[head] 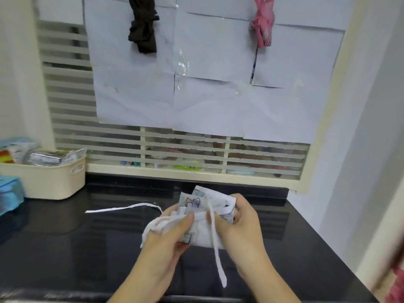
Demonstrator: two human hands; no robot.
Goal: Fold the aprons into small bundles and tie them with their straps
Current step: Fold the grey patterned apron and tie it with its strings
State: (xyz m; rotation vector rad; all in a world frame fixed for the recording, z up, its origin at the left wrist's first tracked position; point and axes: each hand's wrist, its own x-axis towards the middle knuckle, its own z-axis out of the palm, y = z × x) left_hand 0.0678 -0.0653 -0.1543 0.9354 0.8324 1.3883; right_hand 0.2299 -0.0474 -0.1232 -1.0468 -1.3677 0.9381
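View from a head-worn camera, looking down at a person's two bare hands over a glossy black stone countertop (65,248). Between the hands is a small folded bundle of white apron fabric w/ a pale blue and grey print (197,215), held just above the counter near its back edge, roughly centre frame.

The left hand (166,243) has its fingers curled around the bundle's left side and is pinching a loop of flat white cotton strap (215,248). The right hand (242,221) grips the bundle's right side, fingers wrapped over the top. Both hands are clamped on the same bundle, close together but not touching each other.

One strap length crosses the front of the bundle and hangs down toward the viewer; another trails off to the left, lying flat on the counter. The tie looks under way, not yet knotted (a judgement, since the crossing point is partly hidden by fingers).

The cloth appears thin, soft and light. It'll likely spring open if let go, so best to keep pressure on the folded body while pulling the straps near their free ends. The straps look limp and a bit slippery.

Left edge: a cream plastic basket (54,182) holding packets. On the paper-covered window behind hang a dark brown tied bundle (143,29) and a pink checked tied bundle (262,25).
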